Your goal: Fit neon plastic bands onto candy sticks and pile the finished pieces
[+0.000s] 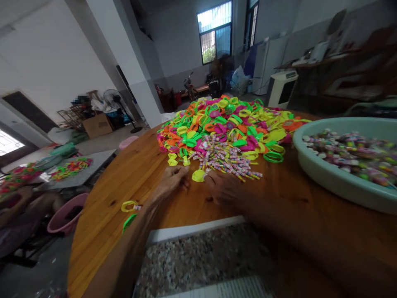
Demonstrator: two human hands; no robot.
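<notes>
My left hand (pixel 173 180) rests over the wooden table with its fingers curled together; what they hold, if anything, is hidden. Close beyond its fingertips lie small yellow plastic pieces (pixel 173 159). My right hand (pixel 223 187) is somewhat blurred, its fingers closed at the edge of a yellow toy watch (pixel 197 176) with a whitish bit beside it. Just past both hands is a heap of thin wrapped candy sticks (pixel 228 159), pink and white with yellow ends. Behind it rises a big pile of neon plastic toy watches (pixel 214 120) in green, yellow, orange and pink.
A pale green basin (pixel 338 186) of small wrapped candies stands at right on the round wooden table (pixel 102 198). A yellow band (pixel 127 206) and a green one (pixel 128 222) lie by my left forearm. A speckled stone slab (pixel 198 256) is nearest me. Another person (pixel 27 215) sits at left.
</notes>
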